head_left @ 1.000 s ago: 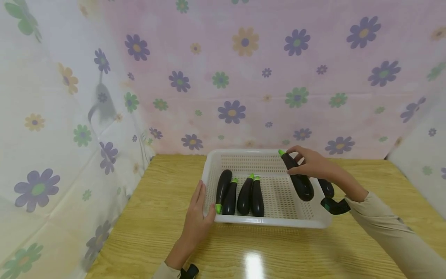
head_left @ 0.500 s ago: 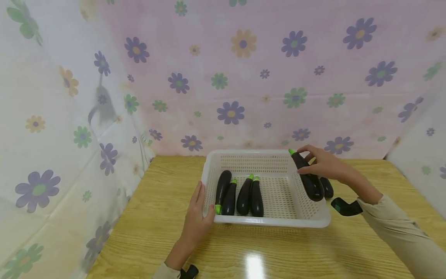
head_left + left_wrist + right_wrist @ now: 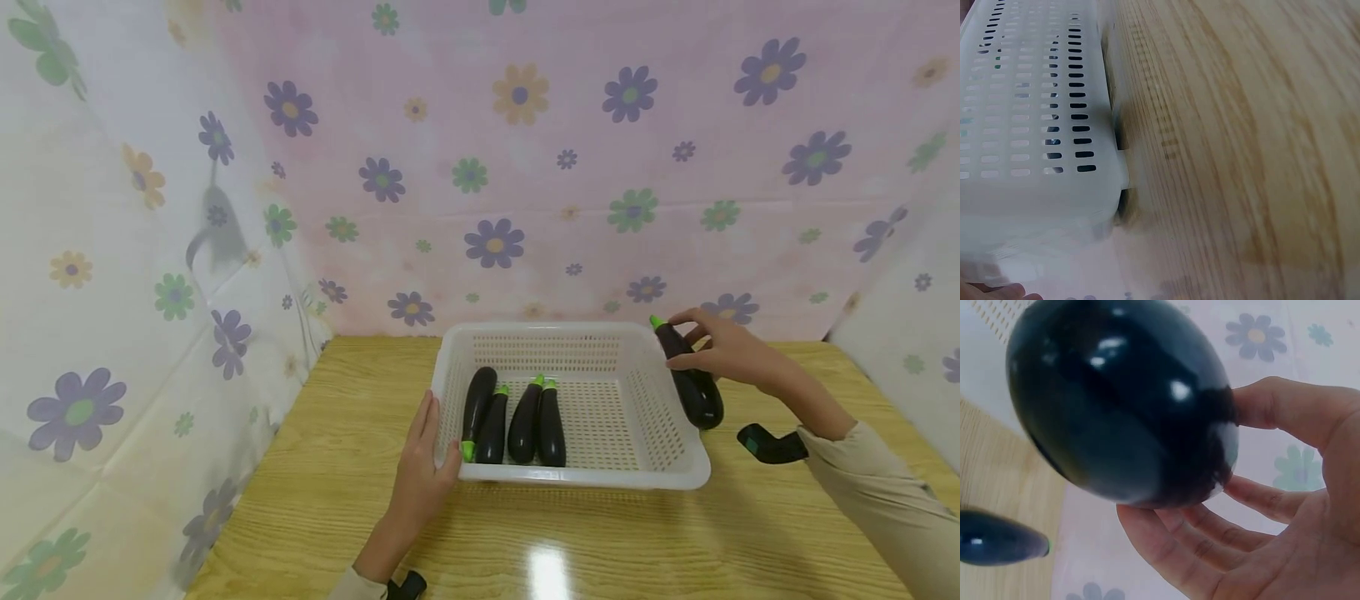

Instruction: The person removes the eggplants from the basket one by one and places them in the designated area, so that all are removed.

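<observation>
My right hand [image 3: 720, 346] holds a dark, glossy eggplant [image 3: 693, 387] between thumb and fingers, its green stem end pointing up and to the left. In the head view this eggplant overlaps the right rim of a white plastic basket [image 3: 570, 475]. Several eggplants [image 3: 522, 423] lie side by side in the left half of the basket. At the basket's front left corner rests my left hand [image 3: 422, 475], fingers straight along the outside and thumb at the rim. The right wrist view shows another eggplant [image 3: 1000, 537] on the table, below the held one; the head view mostly hides it.
The basket stands on a wood-grain table [image 3: 337, 517]. Behind it hangs a pink flowered cloth [image 3: 450, 167], and a pale flowered cloth [image 3: 112, 333] runs along the left side. Perforations line the basket's outer wall [image 3: 1029, 112].
My right hand has carried the eggplant rightward, from above the basket's right part to its right rim. The left hand and the other eggplants in the basket stay in place.
</observation>
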A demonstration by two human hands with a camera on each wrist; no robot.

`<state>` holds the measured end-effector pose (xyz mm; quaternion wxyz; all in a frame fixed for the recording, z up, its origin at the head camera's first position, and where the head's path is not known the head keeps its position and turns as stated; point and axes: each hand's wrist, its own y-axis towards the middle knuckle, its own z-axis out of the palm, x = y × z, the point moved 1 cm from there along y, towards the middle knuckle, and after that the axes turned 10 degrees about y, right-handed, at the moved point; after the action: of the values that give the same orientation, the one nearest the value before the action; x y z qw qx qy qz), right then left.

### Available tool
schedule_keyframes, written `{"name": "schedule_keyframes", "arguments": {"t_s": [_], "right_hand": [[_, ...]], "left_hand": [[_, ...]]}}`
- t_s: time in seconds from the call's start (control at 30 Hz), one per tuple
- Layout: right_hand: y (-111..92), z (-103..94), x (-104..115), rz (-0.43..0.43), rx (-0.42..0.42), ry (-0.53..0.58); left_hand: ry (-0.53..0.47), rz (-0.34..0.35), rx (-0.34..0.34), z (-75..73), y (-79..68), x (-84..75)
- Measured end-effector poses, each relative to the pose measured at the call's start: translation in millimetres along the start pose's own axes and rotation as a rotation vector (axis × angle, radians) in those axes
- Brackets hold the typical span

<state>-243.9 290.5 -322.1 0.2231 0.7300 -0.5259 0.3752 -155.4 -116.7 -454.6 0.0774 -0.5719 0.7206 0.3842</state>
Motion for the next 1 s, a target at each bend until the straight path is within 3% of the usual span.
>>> {"name": "schedule_keyframes", "arguments": {"t_s": [1.0], "right_hand": [[4.1, -26.7, -46.3, 0.062, -0.051, -0.044]], "left_hand": [[0.020, -0.006, -0.016, 0.3, -0.1, -0.8]]}}
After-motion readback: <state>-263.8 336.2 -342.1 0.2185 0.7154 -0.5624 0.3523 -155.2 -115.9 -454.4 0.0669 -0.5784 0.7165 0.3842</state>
